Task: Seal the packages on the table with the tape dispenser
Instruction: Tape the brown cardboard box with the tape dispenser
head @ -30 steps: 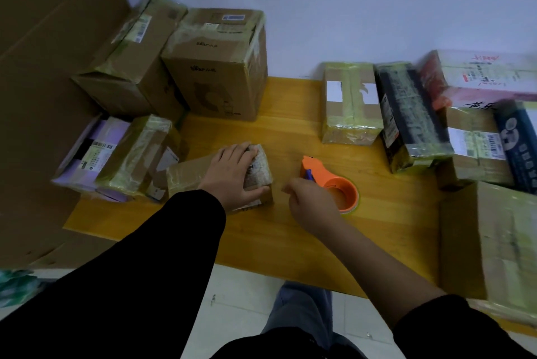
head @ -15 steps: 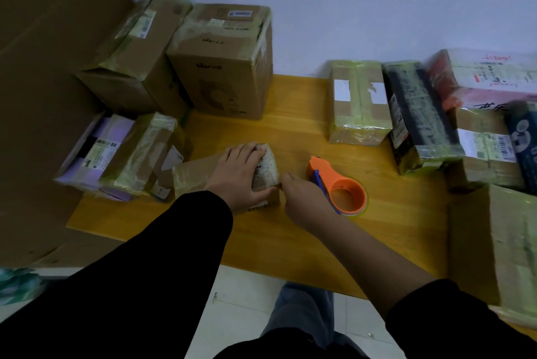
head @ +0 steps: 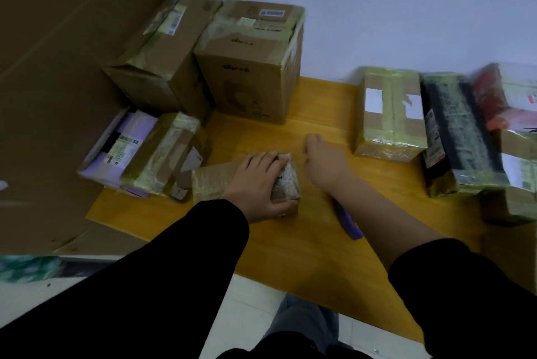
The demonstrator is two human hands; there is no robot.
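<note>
Package point(head: 287, 184) still under left hand point(head: 258, 184) | right hand point(head: 325, 161) moved forward

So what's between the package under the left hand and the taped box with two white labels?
The right hand and bare wooden table, in the head view.

Small package point(head: 209, 181) sits mid tabletop point(head: 319, 108), two big boxes point(head: 250, 68) behind-left, more packages point(head: 389, 114) lined up right, tape dispenser point(head: 347, 220) just right of it.
</note>
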